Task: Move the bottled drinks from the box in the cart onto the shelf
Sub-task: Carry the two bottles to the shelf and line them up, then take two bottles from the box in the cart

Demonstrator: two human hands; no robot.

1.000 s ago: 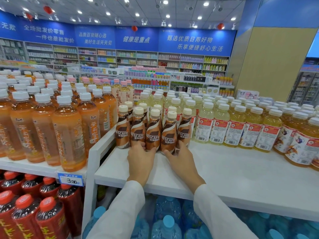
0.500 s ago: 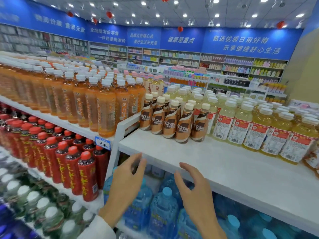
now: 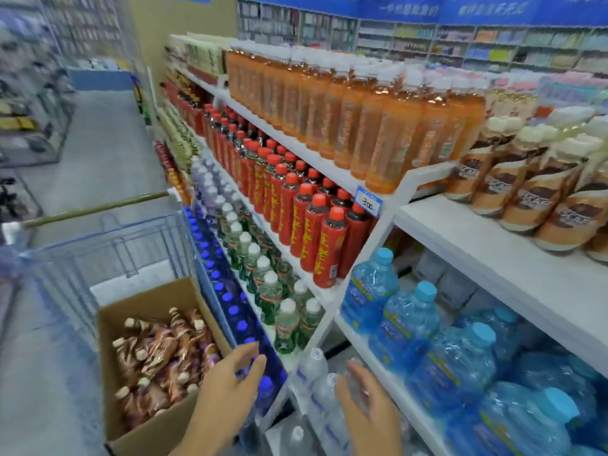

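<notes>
Down at the far left, the wire cart (image 3: 108, 245) is parked tight against the shelving, and in its near corner sits the open cardboard box (image 3: 154, 297). Inside it, a jumble of brown-sleeved coffee bottles (image 3: 164, 353) with cream caps, lying on their sides and piled over one another, none upright as far as the blur lets me tell. There's the job!

Just right of the box rim, the left hand (image 3: 223, 390) hangs empty, fingers loosely spread, above a row of blue-capped bottles (image 3: 230, 307). Beside it, the right hand (image 3: 371, 413) is empty too, palm slack and fingers apart, over some clear water bottles (image 3: 316, 366) low on the rack. Neither hand touches anything.

Over to the right, the white shelf (image 3: 487, 258) has bare room at its front edge, and a row of shelved coffee bottles (image 3: 526, 192) stands upright behind it, the same make by the look of the sleeves.

How will these handle? My read: small, full, rigid plastic, moderately heavy for their size, with glossy shrink sleeves that could slip in a loose grip. Tangled as they are, I'd take each round the narrowed waist of the body rather than by the cap, lift it clear of its neighbours, then turn it upright. Two per hand looks possible, but crowded necks could snag on the way out.
</notes>
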